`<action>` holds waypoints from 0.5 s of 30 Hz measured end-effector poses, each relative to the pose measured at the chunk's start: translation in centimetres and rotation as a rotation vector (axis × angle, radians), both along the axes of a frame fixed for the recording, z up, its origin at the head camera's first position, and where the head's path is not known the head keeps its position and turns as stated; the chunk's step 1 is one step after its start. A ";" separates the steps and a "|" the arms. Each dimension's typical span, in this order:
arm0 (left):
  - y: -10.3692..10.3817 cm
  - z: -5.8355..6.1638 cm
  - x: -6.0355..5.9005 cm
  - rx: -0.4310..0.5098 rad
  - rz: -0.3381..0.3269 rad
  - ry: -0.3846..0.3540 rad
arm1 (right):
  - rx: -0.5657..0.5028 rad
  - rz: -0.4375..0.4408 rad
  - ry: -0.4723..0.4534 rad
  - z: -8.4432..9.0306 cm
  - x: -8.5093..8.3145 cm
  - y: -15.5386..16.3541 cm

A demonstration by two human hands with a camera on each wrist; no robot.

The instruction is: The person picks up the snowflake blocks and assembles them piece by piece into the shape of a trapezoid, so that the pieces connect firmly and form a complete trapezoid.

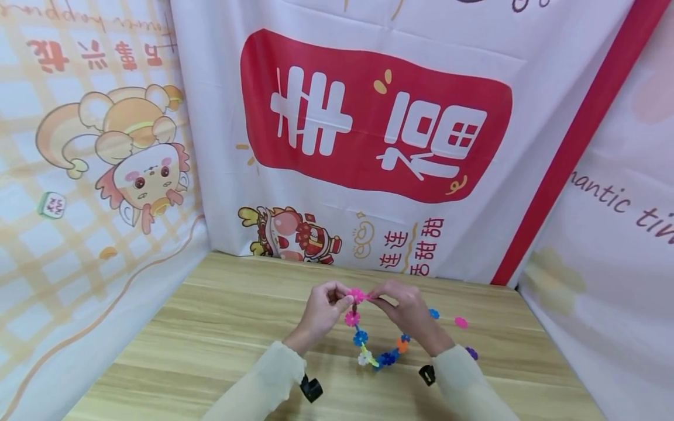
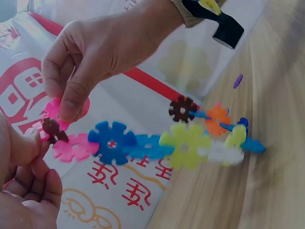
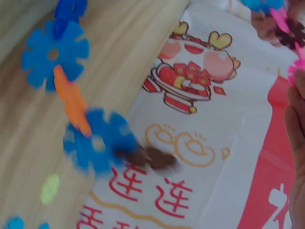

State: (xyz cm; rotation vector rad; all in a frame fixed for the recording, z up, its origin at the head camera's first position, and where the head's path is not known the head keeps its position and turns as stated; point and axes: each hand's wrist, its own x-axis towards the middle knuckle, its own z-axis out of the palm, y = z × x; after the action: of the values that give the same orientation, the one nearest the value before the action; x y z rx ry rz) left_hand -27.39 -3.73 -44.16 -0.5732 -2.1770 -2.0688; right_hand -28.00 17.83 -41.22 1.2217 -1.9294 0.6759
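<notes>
A chain of notched plastic snowflake discs hangs in a loop below my hands, with pink [image 1: 352,318], blue [image 1: 360,338], white [image 1: 364,358] and orange [image 1: 402,345] pieces along it. My left hand [image 1: 323,309] pinches a pink disc [image 1: 356,295] at the top end of the chain. Opposite it, my right hand [image 1: 404,305] pinches another pink disc [image 2: 51,109] between thumb and fingers, right against the held end. A brown disc [image 2: 55,131] sits just below the fingertips. The chain's other end carries a brown disc [image 2: 182,109] and dangles free.
Loose discs lie on the wooden table [image 1: 226,327] to the right: blue [image 1: 434,314], pink [image 1: 461,322] and purple [image 1: 472,353]. A yellow-green disc [image 3: 50,188] shows in the right wrist view. Printed cloth [image 1: 210,117] walls the table at the back and sides.
</notes>
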 end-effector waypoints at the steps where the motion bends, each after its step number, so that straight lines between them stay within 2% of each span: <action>1: -0.1 0.1 -0.1 -0.020 -0.017 0.008 | 0.020 -0.002 -0.002 0.2 0.0 0.2; 8: -0.7 1.3 -0.4 -0.240 -0.128 0.051 | 0.190 0.030 -0.082 2.4 0.1 0.9; 15: -0.2 3.0 -1.0 -0.492 -0.253 0.133 | 0.314 0.004 -0.127 3.7 0.7 0.9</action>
State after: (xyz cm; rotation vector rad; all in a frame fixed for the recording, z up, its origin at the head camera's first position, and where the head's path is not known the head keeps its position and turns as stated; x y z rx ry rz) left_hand -28.43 -3.95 -41.20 -1.0444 -2.6506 -1.5155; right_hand -27.30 18.69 -37.56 1.4001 -2.2006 0.4723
